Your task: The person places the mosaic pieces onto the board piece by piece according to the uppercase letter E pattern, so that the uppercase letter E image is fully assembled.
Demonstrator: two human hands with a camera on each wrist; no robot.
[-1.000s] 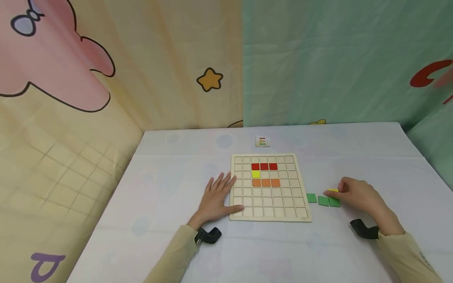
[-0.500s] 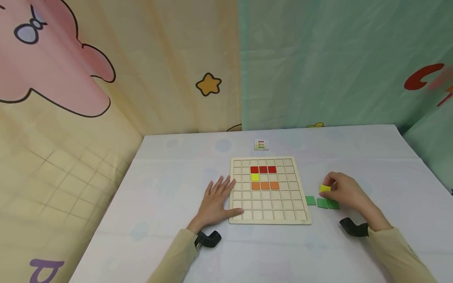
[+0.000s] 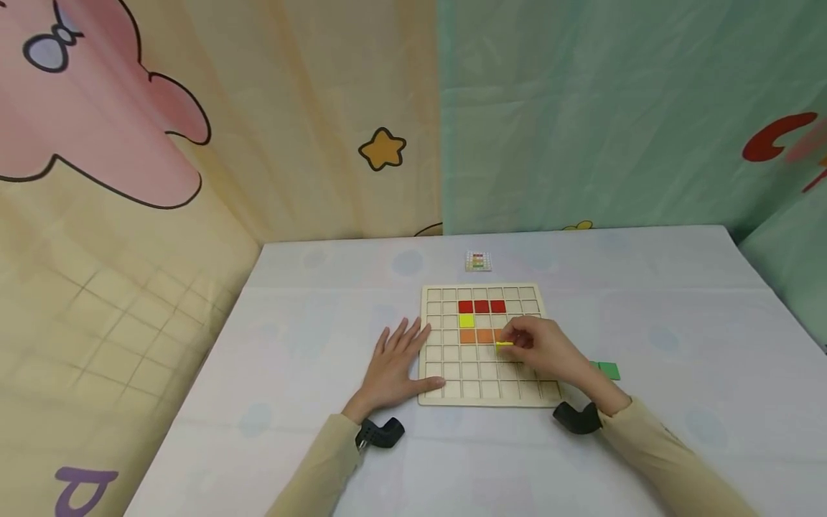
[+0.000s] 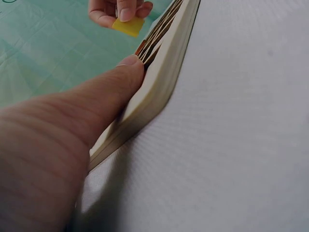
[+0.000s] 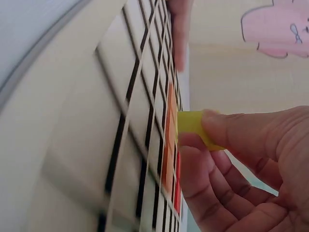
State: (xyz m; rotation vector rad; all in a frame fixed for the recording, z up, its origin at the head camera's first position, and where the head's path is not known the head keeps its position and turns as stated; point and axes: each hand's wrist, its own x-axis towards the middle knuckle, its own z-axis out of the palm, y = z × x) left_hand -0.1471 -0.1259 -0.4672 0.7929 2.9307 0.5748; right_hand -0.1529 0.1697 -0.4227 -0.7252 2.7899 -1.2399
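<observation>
A pale wooden grid board (image 3: pixel 446 395) lies on the table, with a row of red tiles (image 3: pixel 482 306), one yellow tile (image 3: pixel 466 320) under its left end, and a row of orange tiles (image 3: pixel 484 336) below. My right hand (image 3: pixel 543 350) pinches a second yellow tile (image 5: pixel 190 126) between thumb and fingers, over the board by the right end of the orange row. Spread flat, my left hand (image 3: pixel 393 366) rests at the board's left edge, its thumb (image 4: pixel 113 84) on the lower left corner. Nothing is held in it.
Green tiles (image 3: pixel 609 370) lie on the table right of the board, partly hidden behind my right forearm. A small card with a coloured grid pattern (image 3: pixel 478 261) lies beyond the board's far edge. Printed curtains stand behind the table.
My right hand has lifted the yellow tile from beside the green tiles and carried it left over the board. The left hand has stayed in place.
</observation>
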